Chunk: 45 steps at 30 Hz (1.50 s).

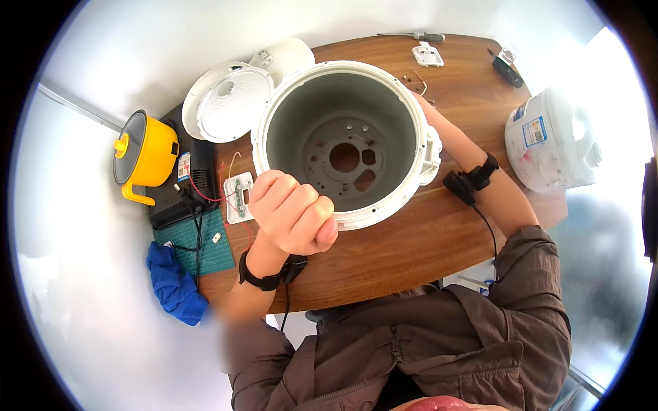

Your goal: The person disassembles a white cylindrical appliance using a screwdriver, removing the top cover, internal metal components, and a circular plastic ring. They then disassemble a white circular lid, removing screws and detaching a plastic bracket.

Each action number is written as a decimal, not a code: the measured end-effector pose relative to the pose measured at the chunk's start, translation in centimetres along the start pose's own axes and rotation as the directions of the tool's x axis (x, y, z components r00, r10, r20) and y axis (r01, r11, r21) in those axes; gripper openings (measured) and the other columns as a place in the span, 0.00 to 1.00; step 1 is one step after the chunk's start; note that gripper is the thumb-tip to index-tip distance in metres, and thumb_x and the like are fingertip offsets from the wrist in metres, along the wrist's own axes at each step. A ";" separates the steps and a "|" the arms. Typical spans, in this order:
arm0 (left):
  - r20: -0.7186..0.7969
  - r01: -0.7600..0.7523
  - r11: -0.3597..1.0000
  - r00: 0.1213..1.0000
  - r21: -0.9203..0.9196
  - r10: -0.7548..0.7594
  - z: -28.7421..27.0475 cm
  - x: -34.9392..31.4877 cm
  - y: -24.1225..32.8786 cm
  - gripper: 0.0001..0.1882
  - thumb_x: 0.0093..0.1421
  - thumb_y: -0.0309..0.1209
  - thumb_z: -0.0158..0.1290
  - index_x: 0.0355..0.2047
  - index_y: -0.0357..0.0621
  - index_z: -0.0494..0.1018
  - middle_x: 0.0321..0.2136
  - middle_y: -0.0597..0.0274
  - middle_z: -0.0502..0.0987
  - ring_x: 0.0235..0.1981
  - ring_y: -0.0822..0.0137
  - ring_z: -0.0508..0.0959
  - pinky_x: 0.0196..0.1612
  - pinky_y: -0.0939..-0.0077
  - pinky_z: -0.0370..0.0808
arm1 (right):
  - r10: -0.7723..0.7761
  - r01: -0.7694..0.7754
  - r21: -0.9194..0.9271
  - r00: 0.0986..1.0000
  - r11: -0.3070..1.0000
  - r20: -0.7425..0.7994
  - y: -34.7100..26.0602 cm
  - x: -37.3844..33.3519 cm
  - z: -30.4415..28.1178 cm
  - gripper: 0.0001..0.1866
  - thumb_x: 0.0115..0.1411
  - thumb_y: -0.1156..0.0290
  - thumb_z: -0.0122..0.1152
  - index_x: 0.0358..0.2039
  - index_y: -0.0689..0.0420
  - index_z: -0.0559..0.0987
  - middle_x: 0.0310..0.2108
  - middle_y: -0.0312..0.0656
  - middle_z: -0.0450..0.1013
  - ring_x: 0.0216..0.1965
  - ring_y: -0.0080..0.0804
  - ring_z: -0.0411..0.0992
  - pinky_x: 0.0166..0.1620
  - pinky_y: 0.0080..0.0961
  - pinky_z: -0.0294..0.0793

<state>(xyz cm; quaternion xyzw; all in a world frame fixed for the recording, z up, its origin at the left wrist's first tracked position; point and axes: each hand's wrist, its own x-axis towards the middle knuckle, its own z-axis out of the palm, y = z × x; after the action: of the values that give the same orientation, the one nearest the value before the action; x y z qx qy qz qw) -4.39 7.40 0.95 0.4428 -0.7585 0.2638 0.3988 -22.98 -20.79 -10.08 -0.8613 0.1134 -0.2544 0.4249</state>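
A white rice cooker body (347, 218) is tipped so that its grey hollow inside faces me, with a large round hole and smaller openings in its bottom. My left hand (291, 214) is closed in a fist at the near left of its rim and appears to grip it; the fingertips are hidden. My right arm reaches round the body's right side. Of my right hand (423, 104) only the wrist end shows, as the body covers the fingers. Left of the body lies a white panel with a green circuit board (240, 194) and thin wires.
White round lid parts (235, 103) lie at the back left. A yellow pot (152, 154) stands by a black box (199, 179), above a green mat (218, 250) and blue cloth (175, 284). Far back are a screwdriver (428, 36) and white bracket (428, 55). A white container (548, 140) stands right.
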 end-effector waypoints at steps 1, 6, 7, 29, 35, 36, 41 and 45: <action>-0.005 0.009 1.000 1.000 -0.013 -0.009 0.2 -0.1 0.0 0.18 0.66 0.37 0.46 0.19 0.45 0.71 0.15 0.66 0.66 0.17 0.63 0.67 0.28 0.68 0.64 | 0.004 -0.004 -0.031 1.000 1.000 -0.009 0.4 -0.3 0.0 0.15 0.58 0.67 0.66 0.42 0.63 0.81 0.42 0.49 0.79 0.47 0.49 0.73 0.52 0.41 0.75; -0.050 0.023 1.000 0.998 -0.022 -0.024 1.1 -1.4 -0.2 0.12 0.57 0.36 0.51 0.18 0.50 0.71 0.17 0.68 0.65 0.17 0.65 0.64 0.27 0.71 0.62 | -0.001 -0.008 -0.250 0.999 0.968 -0.038 -3.9 -0.1 0.2 0.13 0.58 0.68 0.66 0.41 0.62 0.81 0.40 0.49 0.80 0.47 0.49 0.74 0.52 0.41 0.76; -0.043 0.022 1.000 0.999 -0.008 -0.022 1.1 -1.7 -0.2 0.11 0.56 0.37 0.52 0.18 0.50 0.71 0.17 0.68 0.65 0.18 0.65 0.64 0.28 0.71 0.63 | 0.060 -0.072 -0.245 0.997 0.967 -0.056 -5.4 0.0 0.1 0.14 0.58 0.68 0.66 0.42 0.62 0.82 0.41 0.50 0.80 0.46 0.50 0.75 0.52 0.41 0.76; -0.083 0.485 0.527 0.676 -0.698 -0.733 3.4 -4.7 -4.1 0.28 0.75 0.42 0.36 0.66 0.33 0.59 0.65 0.43 0.65 0.65 0.53 0.66 0.69 0.58 0.61 | -0.346 0.375 -0.564 0.924 0.736 0.163 -22.0 -3.9 4.1 0.16 0.50 0.60 0.76 0.35 0.53 0.83 0.31 0.34 0.75 0.31 0.33 0.74 0.38 0.30 0.71; 0.229 0.480 0.092 0.568 -0.873 -0.790 5.2 -5.5 -3.3 0.37 0.75 0.53 0.33 0.73 0.39 0.52 0.69 0.48 0.63 0.69 0.55 0.65 0.71 0.58 0.64 | -0.337 0.327 -0.541 0.938 0.775 0.084 -21.7 -4.4 4.1 0.12 0.46 0.61 0.77 0.27 0.51 0.82 0.28 0.31 0.71 0.27 0.31 0.69 0.30 0.29 0.65; 0.226 0.467 0.082 0.565 -0.880 -0.793 5.5 -5.6 -3.2 0.37 0.75 0.53 0.33 0.73 0.39 0.52 0.69 0.49 0.63 0.69 0.55 0.66 0.70 0.57 0.64 | -0.341 0.326 -0.547 0.937 0.771 0.077 -21.6 -4.5 4.1 0.12 0.46 0.60 0.77 0.27 0.51 0.82 0.27 0.31 0.71 0.27 0.31 0.69 0.29 0.29 0.64; 0.211 0.446 0.071 0.550 -0.892 -0.808 5.7 -5.6 -2.9 0.38 0.72 0.54 0.38 0.72 0.39 0.53 0.68 0.49 0.64 0.68 0.56 0.67 0.70 0.56 0.66 | -0.404 0.353 -0.544 0.914 0.761 0.029 -20.7 -5.0 4.3 0.14 0.45 0.58 0.76 0.25 0.51 0.82 0.25 0.31 0.69 0.24 0.31 0.67 0.27 0.28 0.61; 0.203 0.462 0.096 0.556 -0.882 -0.806 5.6 -5.7 -2.6 0.42 0.70 0.59 0.39 0.72 0.39 0.52 0.68 0.48 0.63 0.68 0.55 0.66 0.70 0.56 0.65 | -0.422 0.367 -0.535 0.906 0.761 0.022 -20.2 -5.1 4.0 0.14 0.44 0.57 0.76 0.23 0.51 0.81 0.23 0.31 0.68 0.22 0.31 0.66 0.27 0.28 0.59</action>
<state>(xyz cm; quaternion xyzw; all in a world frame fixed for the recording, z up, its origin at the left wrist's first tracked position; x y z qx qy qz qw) -2.57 4.56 -6.73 0.4052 -0.4183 -0.2960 0.7571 -25.52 -3.59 2.11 -0.9347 0.0159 -0.3399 0.1026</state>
